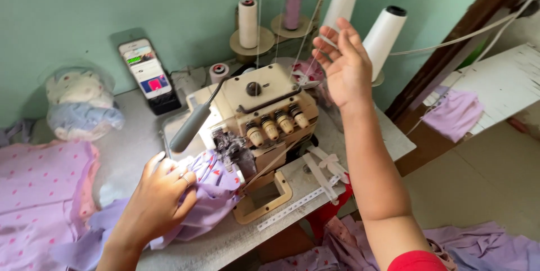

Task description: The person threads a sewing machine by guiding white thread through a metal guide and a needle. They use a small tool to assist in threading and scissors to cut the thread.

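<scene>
A cream overlock sewing machine (264, 111) stands on the grey table (135, 147). My left hand (160, 192) presses down on bunched lilac fabric with red dots (211, 192) just left of the machine's needle area. My right hand (344, 63) is raised above and to the right of the machine, fingers spread, next to thin threads running up from the machine; whether it pinches a thread is unclear. Two large white thread cones (383, 32) stand behind that hand.
A smaller white spool (247, 22) and a pink spool (292, 5) stand at the back. A phone (147, 71) leans on the green wall. Bagged cloth (81, 105) lies left, pink dotted fabric (39, 192) at front left. A white tape measure (295, 203) hangs off the table's edge.
</scene>
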